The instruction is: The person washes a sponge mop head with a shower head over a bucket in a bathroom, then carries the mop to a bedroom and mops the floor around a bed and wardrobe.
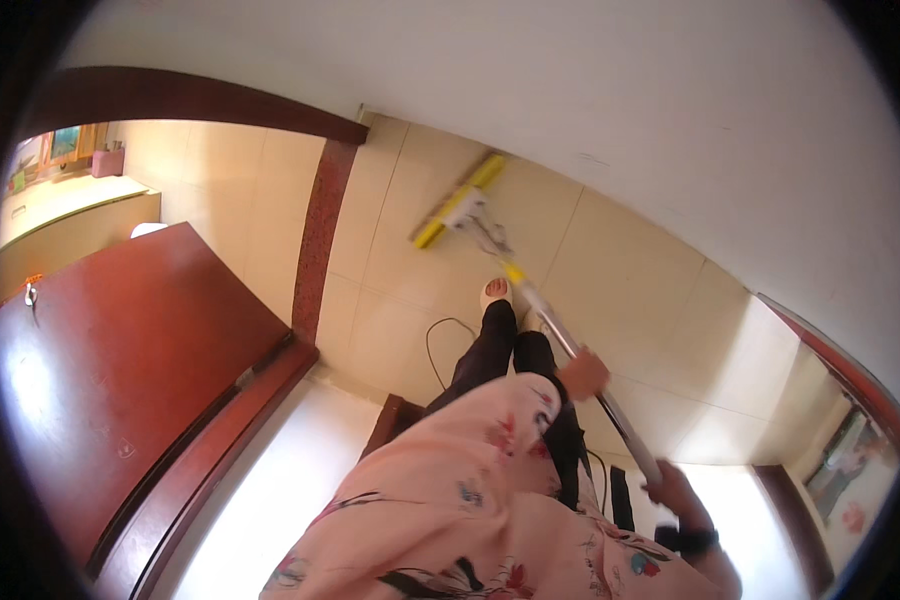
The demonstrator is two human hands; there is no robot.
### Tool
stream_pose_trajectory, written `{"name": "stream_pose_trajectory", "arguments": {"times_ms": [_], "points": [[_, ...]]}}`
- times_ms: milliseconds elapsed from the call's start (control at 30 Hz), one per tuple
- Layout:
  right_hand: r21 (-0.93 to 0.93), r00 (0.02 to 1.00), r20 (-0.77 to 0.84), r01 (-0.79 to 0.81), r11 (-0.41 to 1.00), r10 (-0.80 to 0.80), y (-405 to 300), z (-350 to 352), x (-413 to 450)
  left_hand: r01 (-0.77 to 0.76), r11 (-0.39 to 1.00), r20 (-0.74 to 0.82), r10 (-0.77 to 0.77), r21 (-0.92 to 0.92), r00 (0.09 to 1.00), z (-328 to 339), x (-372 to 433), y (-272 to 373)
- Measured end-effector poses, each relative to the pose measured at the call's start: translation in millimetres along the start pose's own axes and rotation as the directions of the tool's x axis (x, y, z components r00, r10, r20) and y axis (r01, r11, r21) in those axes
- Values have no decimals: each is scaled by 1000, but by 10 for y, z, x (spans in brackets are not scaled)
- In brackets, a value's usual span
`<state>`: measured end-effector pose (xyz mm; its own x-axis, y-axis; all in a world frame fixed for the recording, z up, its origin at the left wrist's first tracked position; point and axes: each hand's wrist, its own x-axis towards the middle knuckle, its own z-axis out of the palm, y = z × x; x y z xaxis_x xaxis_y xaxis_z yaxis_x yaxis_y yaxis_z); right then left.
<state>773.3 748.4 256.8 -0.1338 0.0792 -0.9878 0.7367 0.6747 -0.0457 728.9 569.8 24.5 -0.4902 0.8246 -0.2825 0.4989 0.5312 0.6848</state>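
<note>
A sponge mop with a yellow head rests on the tiled floor beside the white wall. Its metal pole runs from the head down to the lower right, with a yellow collar near the bottom. My left hand is wrapped around the middle of the pole. Near the pole's top end, my right hand grips it, a black band on that wrist. My foot in a pale open-toed slipper stands close behind the mop head. The second foot is partly hidden by the pole.
Left, a red-brown door stands ajar at a doorway with a dark red threshold. Beyond it is a pale cabinet. A thin cable loops on the floor by my legs. The white wall bounds the far side.
</note>
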Motion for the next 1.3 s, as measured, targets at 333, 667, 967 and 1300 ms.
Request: {"name": "stream_pose_trajectory", "arguments": {"times_ms": [333,667,967,1300], "points": [[-170,964,-43,-264,949,261,363,441,-1430,-431,848,100,479,-308,872,-10,-196,1122],[-410,985,170,76,909,-6,-158,370,-153,105,983,114,-88,-151,989,39,-595,101],[-385,767,299,641,664,-568,-1260,1054,1108,674,720,-108,-692,-162,713,90,-1787,-1139],[-630,781,299,593,502,-548,340,-244,1093,625,776,-60,-630,-82,775,1060,-391,139]]}}
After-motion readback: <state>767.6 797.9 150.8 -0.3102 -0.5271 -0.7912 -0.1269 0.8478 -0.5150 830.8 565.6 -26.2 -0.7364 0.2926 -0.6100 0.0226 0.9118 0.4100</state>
